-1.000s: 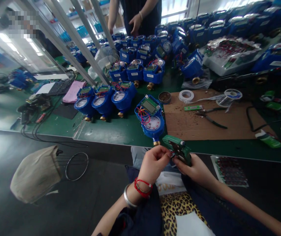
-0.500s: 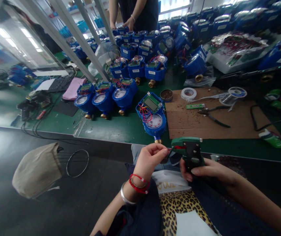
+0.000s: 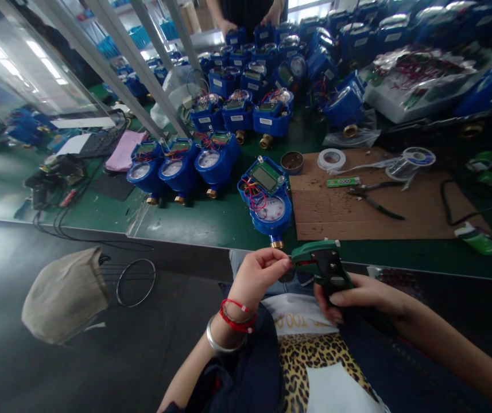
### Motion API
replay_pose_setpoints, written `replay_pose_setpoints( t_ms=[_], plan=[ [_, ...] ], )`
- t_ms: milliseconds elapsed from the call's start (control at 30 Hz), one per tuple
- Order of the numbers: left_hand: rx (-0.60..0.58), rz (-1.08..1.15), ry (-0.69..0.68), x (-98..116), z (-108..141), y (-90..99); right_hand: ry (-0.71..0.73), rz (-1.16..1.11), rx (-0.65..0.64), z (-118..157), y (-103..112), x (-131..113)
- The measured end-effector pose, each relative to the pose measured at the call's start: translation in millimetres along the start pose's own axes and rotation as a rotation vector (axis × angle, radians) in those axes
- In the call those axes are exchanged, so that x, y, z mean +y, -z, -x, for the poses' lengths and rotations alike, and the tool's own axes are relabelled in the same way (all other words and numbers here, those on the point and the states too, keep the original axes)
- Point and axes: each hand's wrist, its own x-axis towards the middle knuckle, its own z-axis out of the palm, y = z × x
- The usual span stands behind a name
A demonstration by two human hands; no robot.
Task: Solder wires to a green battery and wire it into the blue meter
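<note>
My right hand is wrapped round the handles of a green and black wire stripper, whose jaws point left. Thumb and forefinger of my left hand are pinched together right at the jaws. In the earlier frame a thin reddish wire shows between them; now it is too small to tell. Just beyond my hands, at the front edge of the green table, lies a blue meter with a display, a round dial, loose red wires and a brass fitting.
A cardboard sheet bears pliers, white tape, a solder spool and a green battery. Several blue meters stand left and behind. A person's hands touch meters at the back. A stool stands lower left.
The wire stripper and my right hand have moved slightly left, and its jaws are closer to my left fingertips. The other person's hands have shifted right among the back meters.
</note>
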Motion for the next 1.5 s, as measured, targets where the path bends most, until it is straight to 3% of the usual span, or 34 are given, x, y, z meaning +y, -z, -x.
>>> replay_pose_setpoints(
  t_ms=[233,433,700,800,867,933,1100,1200,1300,1367,1433,1500],
  plan=[
    [0.012,0.026,0.018,-3.6,-0.8,2.5,-0.024,-0.111,0.030,-5.0,-5.6,3.7],
    [-0.023,0.045,0.013,-8.9,-6.2,6.4,0.054,-0.138,0.022,-8.9,-6.4,17.0],
    [0.018,0.043,0.017,-4.0,-2.7,1.7,0.138,-0.105,0.103,-16.7,-16.0,28.6],
    [0.033,0.037,0.003,-4.6,-1.6,1.2,0.121,0.050,0.141,-9.6,-10.6,20.6],
    [0.031,0.046,-0.018,-5.8,-0.4,3.0,0.161,0.230,0.245,1.5,-0.9,9.8],
    [0.046,0.060,-0.048,-6.8,1.2,5.2,0.205,0.406,0.428,14.1,13.5,-2.8],
    [0.049,0.110,-0.074,-6.2,4.7,4.7,0.070,0.992,1.114,25.7,57.0,-22.3],
    [0.046,0.143,-0.096,-4.3,6.1,2.2,0.000,1.291,1.371,17.5,80.7,-17.7],
    [0.043,0.178,-0.105,-1.5,7.6,0.6,0.010,1.476,1.475,7.9,95.8,-10.9],
    [0.025,0.202,-0.102,0.9,8.5,-0.5,0.107,1.522,1.515,3.4,94.8,-11.6],
    [-0.008,0.222,-0.098,3.3,9.2,-2.4,0.291,1.518,1.522,0.4,80.7,-16.7],
    [-0.057,0.235,-0.091,5.4,9.7,-5.1,0.473,1.448,1.417,-2.4,54.0,-23.3]
  ],
)
